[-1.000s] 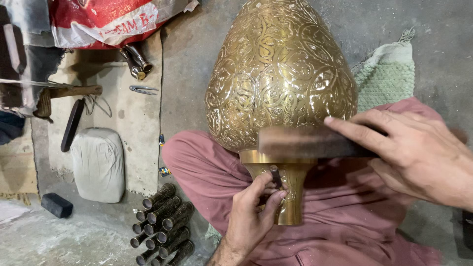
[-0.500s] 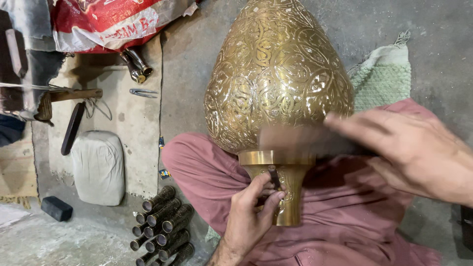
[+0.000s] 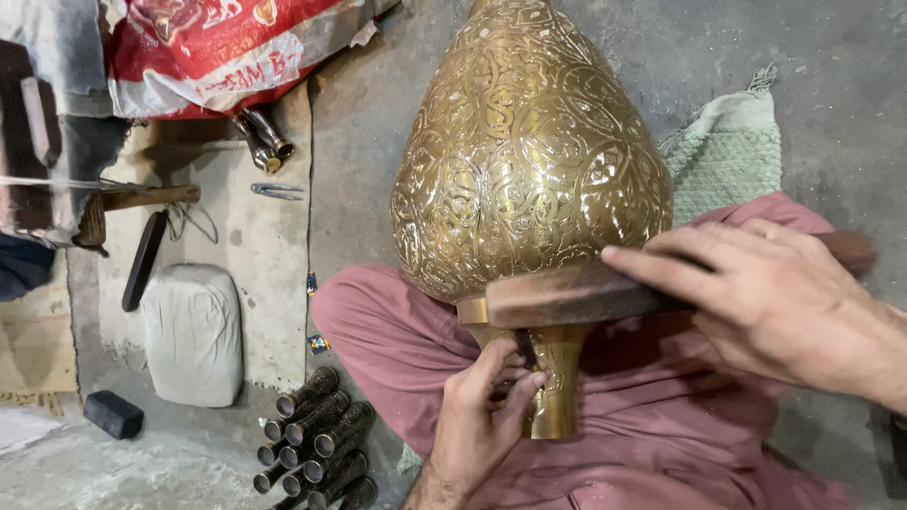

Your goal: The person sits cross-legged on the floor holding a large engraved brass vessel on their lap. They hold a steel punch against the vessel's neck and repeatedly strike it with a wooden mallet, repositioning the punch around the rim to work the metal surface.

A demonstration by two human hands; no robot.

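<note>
Head view showed my left hand [image 3: 482, 416] pinching a small tool against the brass vase [image 3: 529, 161] neck, right hand [image 3: 775, 302] gripping the wooden block [image 3: 576, 295]; a skewed blow could mar the engraving.

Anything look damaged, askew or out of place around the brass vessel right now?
Nothing stands out. The engraved brass vessel lies across the lap, no dents visible. The left hand pinches a small tool at its neck; the right hand holds a wooden block there. Metal tubes lie bundled on the floor.

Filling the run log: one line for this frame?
left hand: fingers pinch small tool at brass vase neck | right hand: grips wooden block over neck | vase rests on lap
</note>
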